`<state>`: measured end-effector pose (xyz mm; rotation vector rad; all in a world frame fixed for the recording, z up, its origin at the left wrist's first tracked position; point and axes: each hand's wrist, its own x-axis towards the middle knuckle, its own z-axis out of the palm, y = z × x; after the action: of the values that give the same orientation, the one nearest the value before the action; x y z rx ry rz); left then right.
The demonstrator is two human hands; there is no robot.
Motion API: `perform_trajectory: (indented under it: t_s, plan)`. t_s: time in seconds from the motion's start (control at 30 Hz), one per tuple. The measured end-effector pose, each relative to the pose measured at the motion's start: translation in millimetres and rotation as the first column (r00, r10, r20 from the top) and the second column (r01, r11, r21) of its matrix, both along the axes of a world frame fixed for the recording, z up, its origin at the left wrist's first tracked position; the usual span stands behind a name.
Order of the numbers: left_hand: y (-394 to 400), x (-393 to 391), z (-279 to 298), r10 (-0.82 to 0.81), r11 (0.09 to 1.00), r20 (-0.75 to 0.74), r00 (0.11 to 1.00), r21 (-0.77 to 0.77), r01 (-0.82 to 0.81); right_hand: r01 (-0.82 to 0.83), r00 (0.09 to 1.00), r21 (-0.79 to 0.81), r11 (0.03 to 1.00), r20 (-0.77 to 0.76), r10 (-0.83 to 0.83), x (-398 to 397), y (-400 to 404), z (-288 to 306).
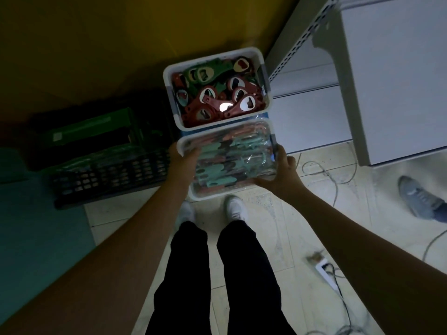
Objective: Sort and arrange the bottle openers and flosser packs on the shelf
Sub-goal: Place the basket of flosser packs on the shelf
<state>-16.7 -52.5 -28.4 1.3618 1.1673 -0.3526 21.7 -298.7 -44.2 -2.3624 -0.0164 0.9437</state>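
Two white plastic bins stand on the floor in front of my feet. The far bin (169, 76) is full of red and green bottle openers (217, 97). The near bin (186, 141) holds several clear flosser packs (232, 160) with teal and reddish flossers. My left hand (181, 163) grips the near bin's left rim, thumb over the edge. My right hand (283, 172) grips its right side, fingers under the front corner. The white metal shelf (387, 81) stands to the right.
A dark slatted crate (108, 175) with a green box (82, 131) on it sits to the left. Cables (324, 170) and a power strip (326, 269) lie on the tiled floor at right. Another person's grey shoe (420, 199) is at the far right.
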Motion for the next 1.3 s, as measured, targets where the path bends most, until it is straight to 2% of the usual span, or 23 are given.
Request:
perform_trajectory:
  t_s: [0.17,0.33,0.4,0.5,0.63,0.77,0.83,1.03,1.2,1.3]
  plan:
    - [2,-25,14,-0.116,0.993,0.071,0.991,0.02,0.115,-0.046,0.998,0.077,0.996,0.035,0.043,-12,-6,25]
    - [10,-44,72,-0.282,0.956,0.103,0.954,0.115,0.27,-0.044,0.998,0.138,0.989,0.053,0.037,-26,-8,91]
    - [16,-48,111,-0.355,0.929,0.062,0.933,0.131,0.345,-0.043,0.997,0.166,0.985,0.073,0.031,-30,-7,123]
    - [28,-54,170,-0.522,0.832,-0.003,0.853,0.219,0.51,-0.043,0.995,0.197,0.98,0.095,0.025,-36,-3,174]
    - [54,-59,248,-0.686,0.675,-0.011,0.728,0.365,0.641,-0.104,0.98,0.237,0.966,0.19,0.059,-57,4,255]
    - [70,-60,319,-0.791,0.556,0.059,0.609,0.483,0.676,-0.046,0.967,0.303,0.952,0.254,-0.034,-105,9,330]
    - [67,-58,350,-0.836,0.49,0.07,0.544,0.541,0.684,0.043,0.948,0.326,0.944,0.284,-0.142,-131,9,361]
    - [2,-60,418,-0.924,0.365,0.149,0.351,0.618,0.696,0.287,0.793,0.43,0.856,0.395,-0.464,-212,-24,426]
    - [-104,-82,453,-0.979,0.189,0.183,0.092,0.627,0.755,0.496,0.606,0.461,0.736,0.424,-0.674,-303,-93,456]
    - [-190,-114,468,-0.984,0.04,0.157,-0.084,0.655,0.755,0.611,0.462,0.476,0.633,0.435,-0.773,-372,-144,462]
